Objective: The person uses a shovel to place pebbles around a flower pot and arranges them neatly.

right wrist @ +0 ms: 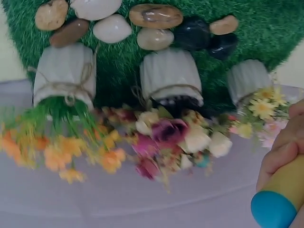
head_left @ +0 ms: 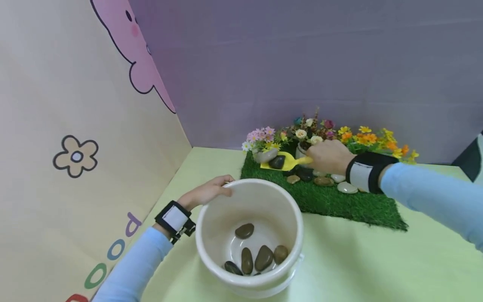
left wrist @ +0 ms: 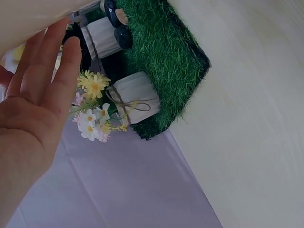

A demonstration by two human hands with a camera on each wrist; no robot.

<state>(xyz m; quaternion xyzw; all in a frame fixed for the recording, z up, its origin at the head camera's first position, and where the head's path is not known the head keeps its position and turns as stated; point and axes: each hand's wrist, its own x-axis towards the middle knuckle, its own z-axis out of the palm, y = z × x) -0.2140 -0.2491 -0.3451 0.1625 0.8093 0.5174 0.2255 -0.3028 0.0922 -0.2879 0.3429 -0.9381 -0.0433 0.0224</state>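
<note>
Gripping the handle of a small yellow scoop [head_left: 287, 161], the right hand [head_left: 329, 156] reaches over a green grass mat [head_left: 332, 201]; its fingers are curled round the handle, whose blue end shows in the right wrist view. One dark stone [head_left: 277, 162] lies in the scoop's blade. Nearest the viewer, a white bucket [head_left: 211, 235] stands on the pale green table [head_left: 377, 264], just in front of the mat. Several brown and dark pebbles [head_left: 260, 256] lie at the bucket's bottom. At the bucket's far left rim, the left hand [head_left: 206, 192] rests with straight, relaxed fingers, holding nothing. Behind the bucket, on the mat, a row of light and dark stones [head_left: 332, 182] lies under the right wrist. Farther back on the mat stand three white ribbed pots [right wrist: 170, 76] of artificial flowers [head_left: 362, 137], against a purple wall [head_left: 302, 63].
</note>
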